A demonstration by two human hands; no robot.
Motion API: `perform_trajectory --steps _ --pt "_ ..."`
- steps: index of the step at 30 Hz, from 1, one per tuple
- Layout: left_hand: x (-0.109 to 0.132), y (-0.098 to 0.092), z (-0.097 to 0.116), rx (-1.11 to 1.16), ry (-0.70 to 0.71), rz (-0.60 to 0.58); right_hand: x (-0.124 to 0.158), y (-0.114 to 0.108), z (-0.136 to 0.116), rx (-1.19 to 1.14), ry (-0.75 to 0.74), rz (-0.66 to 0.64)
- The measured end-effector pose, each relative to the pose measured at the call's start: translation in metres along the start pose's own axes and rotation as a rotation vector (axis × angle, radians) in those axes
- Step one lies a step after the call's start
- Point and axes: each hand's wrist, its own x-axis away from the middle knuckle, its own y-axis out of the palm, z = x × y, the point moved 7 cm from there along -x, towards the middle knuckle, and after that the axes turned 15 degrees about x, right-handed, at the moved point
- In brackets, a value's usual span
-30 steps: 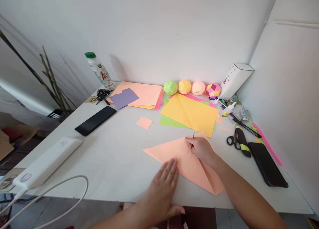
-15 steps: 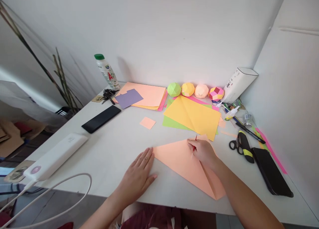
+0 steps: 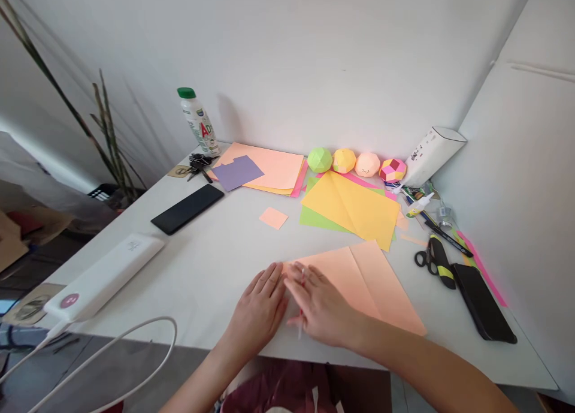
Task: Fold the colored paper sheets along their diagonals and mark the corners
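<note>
Peach paper lies under the right hand, fingers part-spread, holding what looks like a pen; at nine o'clock, the left hand lies flat, fingers together.

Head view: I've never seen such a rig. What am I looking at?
No machine here: these are a person's bare hands, filmed by one head-worn camera looking forward and down. The left hand lies flat at the corner of a peach sheet on the white table. The right hand, over the sheet's left part, holds a thin stick, too blurred to name. Farther back are a yellow sheet and four paper balls; a bottle and black phone are on the left.
</note>
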Motion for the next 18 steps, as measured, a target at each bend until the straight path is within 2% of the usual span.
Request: perform_trajectory --steps 3,6,11,18 --pt "-0.001 -0.001 0.003 -0.031 0.023 0.042 0.001 0.019 -0.022 0.017 0.002 -0.035" --pt "-0.002 -0.002 0.007 -0.095 0.051 0.064 0.017 0.023 -0.021 0.023 0.022 -0.063" --pt "-0.005 -0.003 0.011 -0.168 0.058 0.084 0.068 0.007 -0.015 0.055 0.085 -0.071" --pt "-0.01 0.001 0.014 -0.195 0.028 0.087 0.156 -0.018 -0.02 0.233 0.209 0.072"
